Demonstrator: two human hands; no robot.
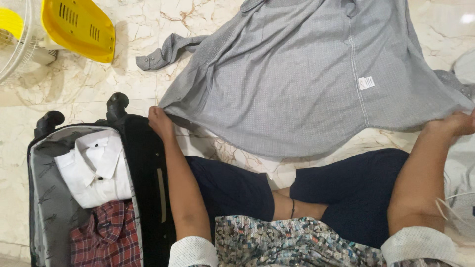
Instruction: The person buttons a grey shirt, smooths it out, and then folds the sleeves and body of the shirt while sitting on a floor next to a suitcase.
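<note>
Your left hand (159, 120) and right hand (457, 123), set wide apart, each pinch the near hem of the grey shirt (307, 74) spread beyond them over the marble floor (89, 84).

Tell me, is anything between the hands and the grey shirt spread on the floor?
Nothing visible. The left hand already grips one corner of the grey shirt's hem, and the right hand grips the opposite corner, with the cloth stretched between them over the marble floor.
</note>
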